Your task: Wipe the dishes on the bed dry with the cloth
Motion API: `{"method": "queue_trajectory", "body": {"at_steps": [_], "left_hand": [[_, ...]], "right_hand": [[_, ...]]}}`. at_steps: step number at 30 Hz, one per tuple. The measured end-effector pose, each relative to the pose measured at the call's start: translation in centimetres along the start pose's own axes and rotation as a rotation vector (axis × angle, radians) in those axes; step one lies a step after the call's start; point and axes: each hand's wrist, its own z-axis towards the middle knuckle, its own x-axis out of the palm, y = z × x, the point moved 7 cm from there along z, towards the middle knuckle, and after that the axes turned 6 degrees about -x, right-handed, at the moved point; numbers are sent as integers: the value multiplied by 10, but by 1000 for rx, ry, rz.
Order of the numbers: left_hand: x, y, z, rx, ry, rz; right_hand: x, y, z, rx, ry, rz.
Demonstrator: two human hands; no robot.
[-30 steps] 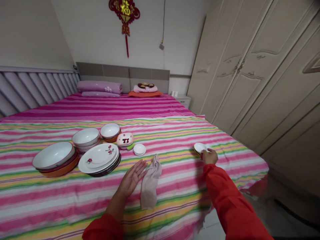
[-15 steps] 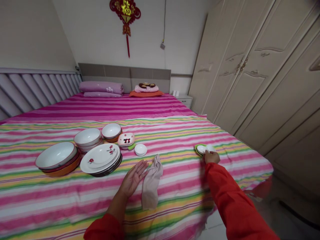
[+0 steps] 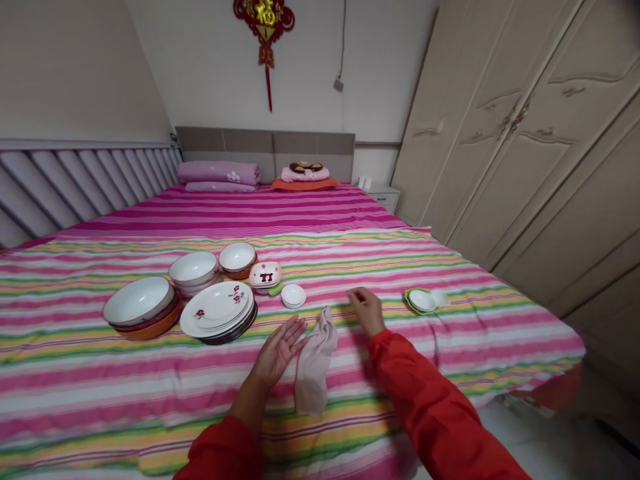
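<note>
Left hand (image 3: pixel 277 350), lower centre: fingers open, palm up, just left of limp beige fabric cloth (image 3: pixel 314 377). Small round white dishes (image 3: pixel 293 295) sit just above its fingertips, mid-frame. Right hand (image 3: pixel 367 312): fingers curled, contents indeterminable.

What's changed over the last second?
The right hand has let go of the small white dish and moved left, toward the cloth. The left hand stays open beside the cloth; the plate stack stayed put.
</note>
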Motion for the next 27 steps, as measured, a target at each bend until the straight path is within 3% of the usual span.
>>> {"method": "queue_trajectory", "body": {"at_steps": [2,5,10,15,20,23,27], "left_hand": [[-2,0,1,12,18,4],[-6,0,3,23,15,0],[-9,2,6,25,14,-3],[-10,2,7,29,31,-24],[-8,2,7,5,11,-62],[-5,2,7,5,-17,-89],[2,-3,7,77,66,-141]], "right_hand": [[41,28,-9,-119,142,26],[94,65,-24,-394,385,-115],[137,68,-30,-412,537,-376],[141,68,-26,-405,546,-405],[127,85,-32,-421,507,-398],[117,103,-52,-495,479,-345],[107,115,-87,-587,486,-272]]}}
